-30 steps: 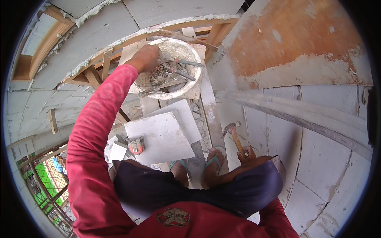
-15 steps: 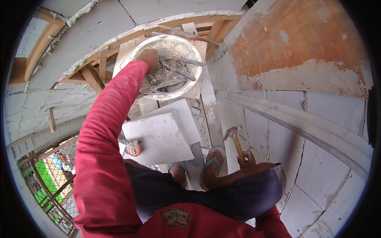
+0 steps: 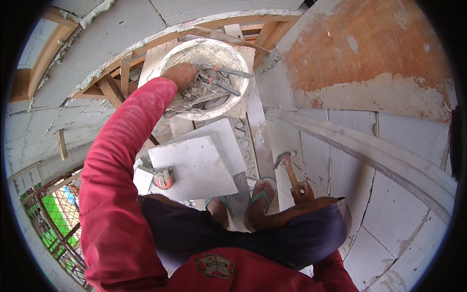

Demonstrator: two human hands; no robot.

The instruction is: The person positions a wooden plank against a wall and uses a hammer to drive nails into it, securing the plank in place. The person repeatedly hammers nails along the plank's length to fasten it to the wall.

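My left hand (image 3: 181,76) reaches over the rim of a round, mortar-stained white bucket (image 3: 242,100). Its fingers curl down into a tangle of wire and scraps (image 3: 199,95); whatever they grip is hidden. To the right of that hand lies a pair of pincers or pliers (image 3: 226,87) with two dark handles, red near the jaws. Down by my right knee, my right hand (image 3: 302,192) is closed around the wooden handle of a claw hammer (image 3: 288,168), held head up. A red and grey tape measure (image 3: 164,178) rests on a white board (image 3: 192,160).
Pale block walls (image 3: 350,141) rise on both sides, with a long straight bar (image 3: 360,151) along the right one. An orange-brown panel (image 3: 369,53) covers the upper right. Wooden framing (image 3: 112,90) stands behind the bucket. My sandalled feet (image 3: 262,194) are below, and a metal grille (image 3: 58,228) is at lower left.
My left hand has shifted slightly left within the bucket, and the left sleeve has swung left. My right hand still holds the hammer in nearly the same place.
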